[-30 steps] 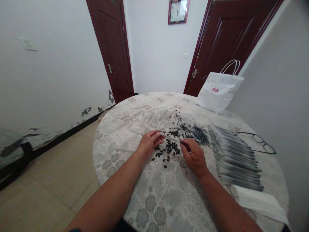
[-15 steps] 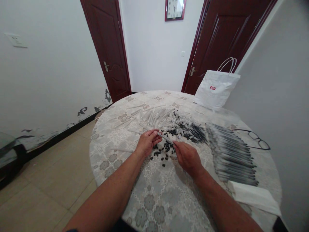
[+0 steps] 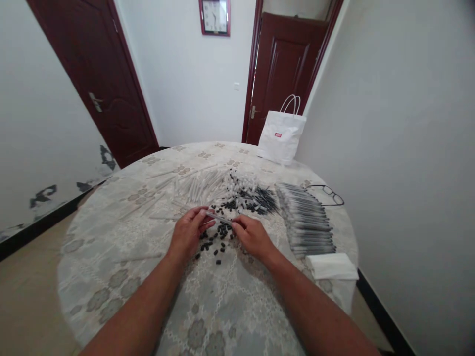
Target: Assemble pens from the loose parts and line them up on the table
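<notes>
A slim clear pen barrel (image 3: 218, 217) is held level between my two hands, just above the table. My left hand (image 3: 188, 231) pinches its left end, with the other fingers partly spread. The thumb and fingers of my right hand (image 3: 255, 236) close on its right end; whether a small part is in that grip cannot be seen. Small black caps (image 3: 222, 230) lie scattered below and between my hands. Past them are a heap of clear barrels (image 3: 198, 185), small white parts (image 3: 240, 182) and a bundle of thin black refills (image 3: 266, 200).
On the right, a stack of assembled-looking pens (image 3: 309, 220) lies in a row beside eyeglasses (image 3: 328, 194) and a folded white cloth or paper (image 3: 332, 267). A white handled bag (image 3: 282, 136) stands at the back of the round table with a patterned tablecloth (image 3: 230, 306).
My view has turned to the right, so everything appears shifted left. Both hands keep hold of the pen barrel, in nearly the same pose.
</notes>
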`<control>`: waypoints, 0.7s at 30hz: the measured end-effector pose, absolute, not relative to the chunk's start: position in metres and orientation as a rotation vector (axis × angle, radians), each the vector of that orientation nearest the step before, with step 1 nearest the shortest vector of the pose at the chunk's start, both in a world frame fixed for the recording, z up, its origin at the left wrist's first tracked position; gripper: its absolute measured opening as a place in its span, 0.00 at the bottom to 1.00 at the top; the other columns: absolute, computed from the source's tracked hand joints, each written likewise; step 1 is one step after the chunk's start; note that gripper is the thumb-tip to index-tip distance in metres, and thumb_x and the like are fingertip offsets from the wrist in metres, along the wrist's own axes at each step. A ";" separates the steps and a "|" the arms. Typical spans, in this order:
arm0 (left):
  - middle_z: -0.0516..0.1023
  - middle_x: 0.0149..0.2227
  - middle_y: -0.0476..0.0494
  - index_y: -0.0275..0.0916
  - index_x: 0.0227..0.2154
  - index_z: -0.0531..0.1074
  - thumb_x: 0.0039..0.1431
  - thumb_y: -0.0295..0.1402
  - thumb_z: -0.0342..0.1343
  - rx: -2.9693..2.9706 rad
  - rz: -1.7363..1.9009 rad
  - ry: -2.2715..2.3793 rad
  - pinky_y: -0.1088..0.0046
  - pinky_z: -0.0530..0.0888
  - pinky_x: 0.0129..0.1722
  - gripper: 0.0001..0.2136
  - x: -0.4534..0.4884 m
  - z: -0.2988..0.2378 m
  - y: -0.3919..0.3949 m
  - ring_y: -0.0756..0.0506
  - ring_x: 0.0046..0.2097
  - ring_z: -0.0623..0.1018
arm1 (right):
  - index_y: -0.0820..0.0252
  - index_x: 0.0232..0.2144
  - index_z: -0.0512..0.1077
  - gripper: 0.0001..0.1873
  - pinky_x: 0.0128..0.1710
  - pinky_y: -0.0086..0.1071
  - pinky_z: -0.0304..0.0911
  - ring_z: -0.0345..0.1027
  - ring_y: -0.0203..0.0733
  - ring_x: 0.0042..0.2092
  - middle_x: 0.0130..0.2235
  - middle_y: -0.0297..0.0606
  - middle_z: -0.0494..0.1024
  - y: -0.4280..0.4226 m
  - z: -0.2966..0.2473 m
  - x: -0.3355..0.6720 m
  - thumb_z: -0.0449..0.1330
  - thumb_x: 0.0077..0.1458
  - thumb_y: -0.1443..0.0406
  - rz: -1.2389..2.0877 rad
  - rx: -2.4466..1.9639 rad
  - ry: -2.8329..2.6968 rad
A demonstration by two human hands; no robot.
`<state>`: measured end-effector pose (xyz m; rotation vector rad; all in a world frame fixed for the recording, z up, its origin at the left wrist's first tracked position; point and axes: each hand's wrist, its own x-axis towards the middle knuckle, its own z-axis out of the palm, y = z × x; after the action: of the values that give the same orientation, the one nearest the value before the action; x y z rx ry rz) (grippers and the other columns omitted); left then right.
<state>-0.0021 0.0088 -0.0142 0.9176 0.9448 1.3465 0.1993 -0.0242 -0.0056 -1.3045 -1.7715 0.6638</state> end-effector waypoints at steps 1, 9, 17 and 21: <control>0.81 0.46 0.37 0.36 0.44 0.74 0.56 0.39 0.62 0.944 1.328 0.938 0.66 0.80 0.44 0.16 -0.001 -0.013 0.007 0.44 0.44 0.82 | 0.56 0.37 0.76 0.10 0.36 0.28 0.63 0.72 0.38 0.35 0.34 0.35 0.80 -0.025 -0.003 0.200 0.55 0.62 0.62 0.555 -1.292 -1.846; 0.82 0.44 0.37 0.38 0.43 0.78 0.52 0.45 0.65 1.280 1.070 0.951 0.60 0.79 0.45 0.19 0.006 -0.007 -0.005 0.40 0.42 0.82 | 0.58 0.42 0.74 0.08 0.46 0.32 0.60 0.68 0.42 0.45 0.41 0.40 0.76 -0.028 0.005 0.202 0.56 0.63 0.63 0.188 -1.384 -2.281; 0.83 0.39 0.38 0.37 0.41 0.78 0.53 0.47 0.64 1.258 1.116 1.032 0.62 0.80 0.38 0.19 0.002 -0.015 0.000 0.41 0.36 0.82 | 0.56 0.33 0.77 0.06 0.43 0.33 0.59 0.68 0.43 0.41 0.35 0.40 0.76 -0.035 0.044 0.288 0.59 0.58 0.69 -0.068 -1.584 -2.239; 0.83 0.37 0.39 0.36 0.39 0.78 0.51 0.49 0.64 1.264 1.153 1.089 0.64 0.79 0.36 0.21 -0.002 -0.014 0.003 0.43 0.33 0.81 | 0.57 0.33 0.78 0.05 0.43 0.35 0.59 0.68 0.47 0.41 0.35 0.43 0.76 -0.040 0.045 0.358 0.61 0.56 0.69 -0.320 -1.779 -2.029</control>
<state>-0.0018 0.0027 -0.0139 1.2635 1.0887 1.1534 0.3581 -0.0397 0.0454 -1.7792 -2.0290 -0.3196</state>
